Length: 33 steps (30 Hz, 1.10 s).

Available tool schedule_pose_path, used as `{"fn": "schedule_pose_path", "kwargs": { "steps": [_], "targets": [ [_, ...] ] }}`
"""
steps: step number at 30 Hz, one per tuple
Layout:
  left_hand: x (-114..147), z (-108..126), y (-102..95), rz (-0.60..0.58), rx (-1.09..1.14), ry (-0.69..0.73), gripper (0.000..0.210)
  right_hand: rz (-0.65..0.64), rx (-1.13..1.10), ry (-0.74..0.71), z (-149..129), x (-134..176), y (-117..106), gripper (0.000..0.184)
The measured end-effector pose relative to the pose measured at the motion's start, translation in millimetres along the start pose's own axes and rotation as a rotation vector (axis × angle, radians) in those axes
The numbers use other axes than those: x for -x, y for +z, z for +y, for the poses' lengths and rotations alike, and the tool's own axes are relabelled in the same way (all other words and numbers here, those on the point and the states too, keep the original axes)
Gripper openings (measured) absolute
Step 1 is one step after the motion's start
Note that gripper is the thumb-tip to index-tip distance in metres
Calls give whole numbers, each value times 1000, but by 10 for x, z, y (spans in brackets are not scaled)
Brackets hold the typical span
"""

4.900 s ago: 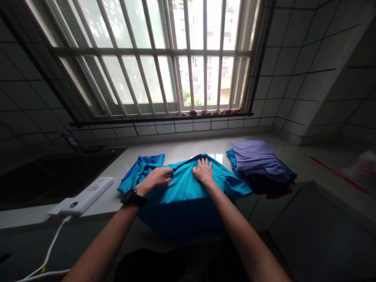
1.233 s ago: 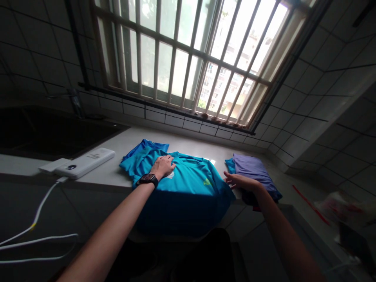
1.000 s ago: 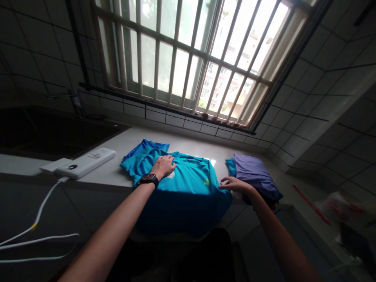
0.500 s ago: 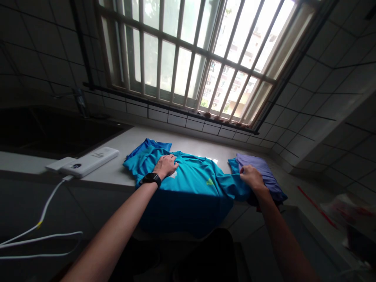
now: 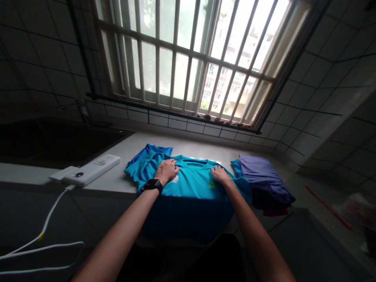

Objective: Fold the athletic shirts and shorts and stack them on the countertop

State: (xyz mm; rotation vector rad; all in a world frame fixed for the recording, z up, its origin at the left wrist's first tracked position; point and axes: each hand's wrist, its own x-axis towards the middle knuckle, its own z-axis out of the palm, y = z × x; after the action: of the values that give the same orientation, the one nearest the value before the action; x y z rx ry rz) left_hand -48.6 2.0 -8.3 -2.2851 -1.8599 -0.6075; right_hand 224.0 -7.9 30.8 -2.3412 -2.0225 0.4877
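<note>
A turquoise T-shirt (image 5: 190,182) lies spread on the white counter, its neckline toward the window and its lower part hanging over the front edge in shadow. My left hand (image 5: 167,171), with a black watch on the wrist, rests flat on the shirt's left chest beside a pale print. On the right chest lies my right hand (image 5: 219,173), fingers spread over the cloth near a yellow-green logo. Blue folded cloth (image 5: 151,152) shows partly from under the shirt's left sleeve. The right sleeve lies bunched beside my right forearm.
A stack of folded clothes with a purple piece (image 5: 260,172) on top sits at the right. At the left, a white power bank (image 5: 92,170) with a cable lies near the dark sink (image 5: 44,141). A barred window (image 5: 188,58) is behind the counter (image 5: 188,143).
My right hand has let go of the right sleeve and moved left onto the shirt's chest. The sleeve now lies down near the stack. My left hand stays in place.
</note>
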Motion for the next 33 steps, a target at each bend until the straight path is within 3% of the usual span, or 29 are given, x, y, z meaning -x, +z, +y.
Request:
{"fn": "schedule_pose_path", "kwargs": {
  "steps": [3, 8, 13, 19, 21, 26, 28, 33],
  "targets": [
    [0, -1, -11, -2, -12, -8, 41, 29, 3, 56, 57, -116, -24, 68],
    [-9, -11, -7, -2, -7, 3, 39, 71, 24, -55, 112, -68, -91, 62],
    [-15, -7, -1, -5, -6, 4, 39, 327, 92, -85, 422, 439, -198, 54],
    [-6, 18, -30, -18, -3, 4, 41, 257, 239, 8, 917, 971, -106, 33],
    [0, 21, -36, -11, -4, 4, 40, 280, 232, -2, 929, 978, -88, 26],
    [8, 20, -36, 3, -12, 2, 39, 441, 111, 26, 819, 827, -225, 36],
    [9, 21, -34, 2, -13, 0, 39, 385, 96, 14, 842, 781, -288, 33],
    [6, 29, -40, -17, -7, 0, 40, 107, 126, -49, 1028, 771, -306, 16]
  ]
}}
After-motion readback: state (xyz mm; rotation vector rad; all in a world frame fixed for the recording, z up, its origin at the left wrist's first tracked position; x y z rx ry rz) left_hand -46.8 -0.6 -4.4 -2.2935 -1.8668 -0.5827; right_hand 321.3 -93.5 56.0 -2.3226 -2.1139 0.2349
